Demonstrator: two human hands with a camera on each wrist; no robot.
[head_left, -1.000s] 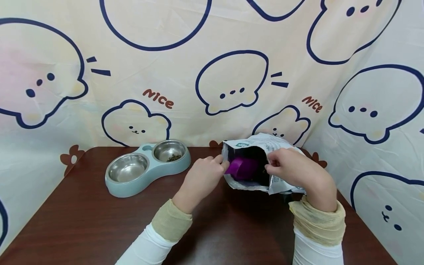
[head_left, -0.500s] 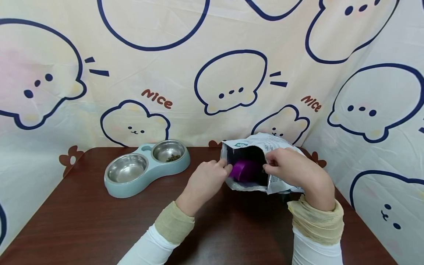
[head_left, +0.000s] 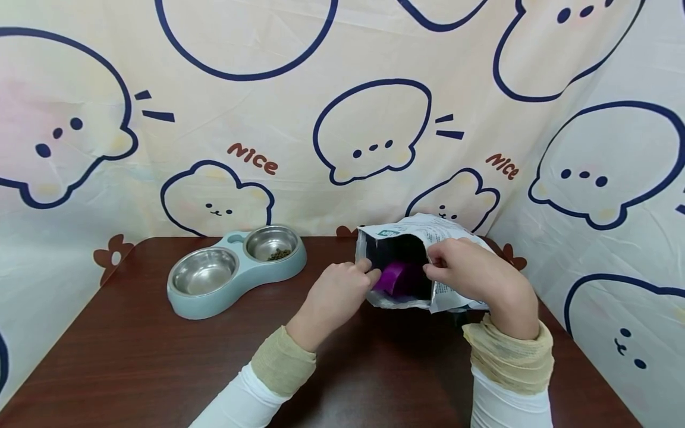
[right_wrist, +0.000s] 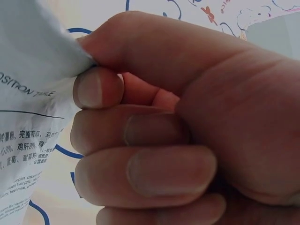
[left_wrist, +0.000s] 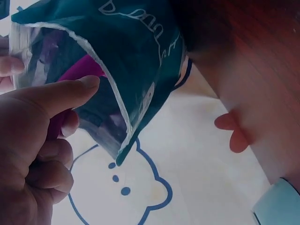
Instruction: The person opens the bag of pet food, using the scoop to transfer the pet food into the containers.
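Note:
A white and teal pet food bag (head_left: 423,224) lies on its side at the back right, its mouth turned toward me and the left. My left hand (head_left: 338,295) grips a purple scoop (head_left: 395,279) by its handle, and the scoop's cup is inside the bag's mouth. In the left wrist view the thumb lies along the handle of the scoop (left_wrist: 80,69). My right hand (head_left: 476,270) pinches the near right edge of the mouth; its thumb and forefinger meet on the bag (right_wrist: 28,93) in the right wrist view. The dark interior hides the bag's contents.
A pale blue double-bowl feeder (head_left: 257,279) stands on the brown table (head_left: 160,368) at the left. Some kibble (head_left: 279,254) lies in its far right steel bowl; the near left bowl (head_left: 206,272) shows bare metal. A printed cloth (head_left: 299,196) hangs behind.
My left hand has moved slightly right and nearer, and the scoop has shifted lower in the bag's mouth. The right hand keeps its pinch on the bag's edge.

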